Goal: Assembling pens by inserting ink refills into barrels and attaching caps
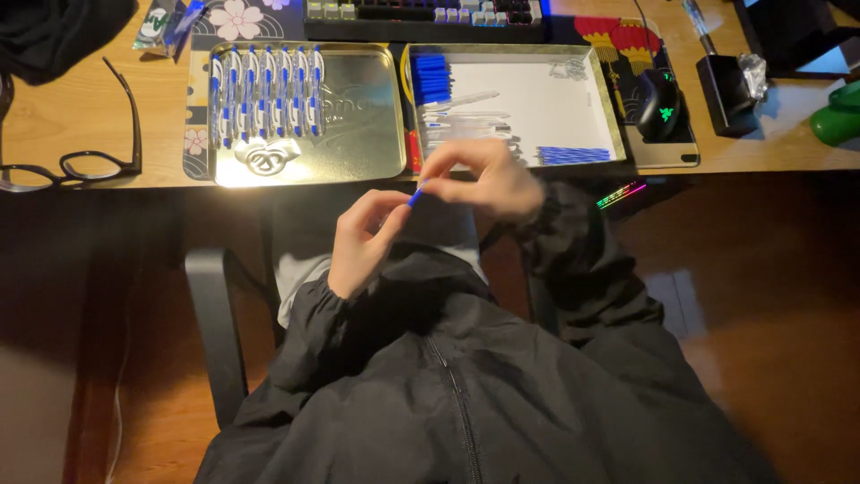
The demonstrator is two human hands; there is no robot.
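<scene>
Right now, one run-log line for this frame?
left hand + right hand: pinch blue pen part | left tray: pens | right tray: parts

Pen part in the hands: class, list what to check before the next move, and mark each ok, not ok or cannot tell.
1. Blue pen part pinched between left hand and right hand: ok.
2. Part seated straight: cannot tell, the right hand is blurred.
3. Finished pens lined up in the left tray: ok.
4. Room left in that tray: ok, its right half is bare.
5. Blue caps and clear barrels at hand in the right tray: ok.
6. Glasses clear of the trays: ok.
</scene>
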